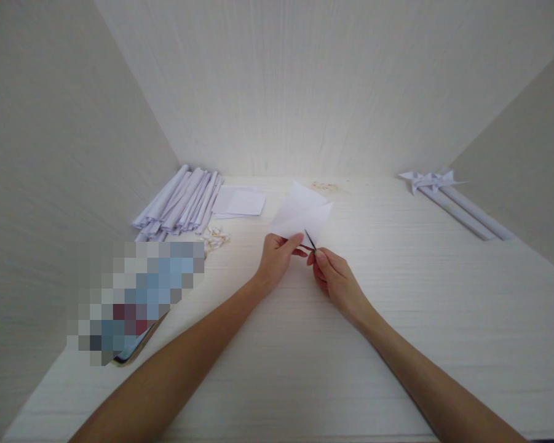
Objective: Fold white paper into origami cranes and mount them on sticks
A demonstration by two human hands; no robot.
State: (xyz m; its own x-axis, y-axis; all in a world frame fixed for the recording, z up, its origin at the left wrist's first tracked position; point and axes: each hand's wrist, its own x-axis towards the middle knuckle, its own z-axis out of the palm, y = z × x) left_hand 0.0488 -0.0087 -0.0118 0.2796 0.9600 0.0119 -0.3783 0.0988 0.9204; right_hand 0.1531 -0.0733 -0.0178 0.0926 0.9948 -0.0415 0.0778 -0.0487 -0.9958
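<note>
My left hand (277,257) pinches the near edge of a white square of paper (299,212), thumb on top and fingers underneath. The sheet is tilted with one corner pointing away, and a slit shows near its right corner. In my right hand (331,272), closed fingers grip what looks like small scissors (310,239). One slim dark blade lies over the paper's near part; the handles are hidden in my fingers. Both hands are close together over the middle of the table.
Rolled paper tubes (184,200) are piled at the back left, beside flat paper squares (245,202). Small pale bits (216,237) lie near them, more bits (325,186) farther back. A phone (141,346), mostly pixelated, is at left. Two paper pinwheels (431,179) on tubes lie at right.
</note>
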